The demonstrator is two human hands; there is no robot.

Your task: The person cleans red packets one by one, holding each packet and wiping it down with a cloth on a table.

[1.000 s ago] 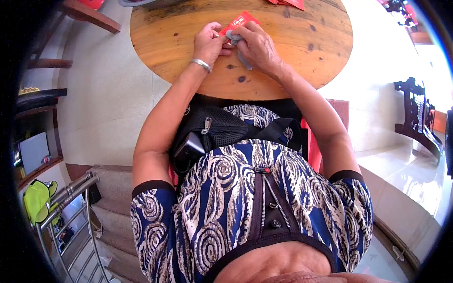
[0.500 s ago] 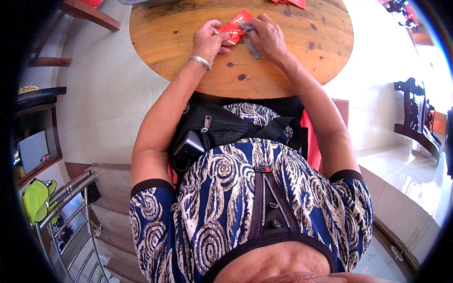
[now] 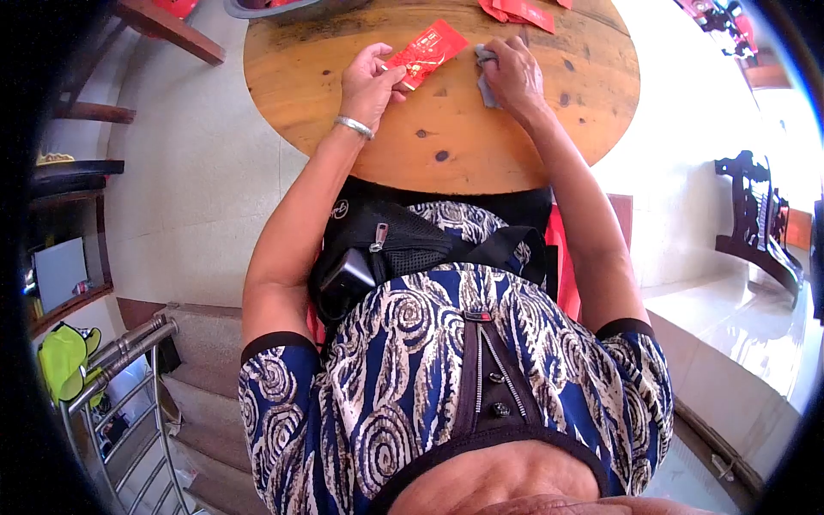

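My left hand (image 3: 369, 88) grips one end of a red envelope (image 3: 428, 53) with gold printing, thumb on top. The envelope slants up and to the right over the round wooden table (image 3: 403, 142). To its right, my right hand (image 3: 513, 79) is closed around a grey cloth (image 3: 488, 90). Part of the cloth hangs out beside the fingers and lies against the tabletop. A gap of bare wood separates the cloth from the envelope.
More red envelopes (image 3: 524, 12) lie at the table's far side. A grey basin (image 3: 287, 9) stands at the far left edge. A black bag (image 3: 399, 245) rests on my lap. Stairs with a metal railing (image 3: 129, 356) are at lower left, a dark carved wooden chair (image 3: 755, 219) at right.
My right hand with the cloth has moved right, off the envelope, leaving its printed face uncovered. My left hand still holds the envelope. The view has shifted slightly.
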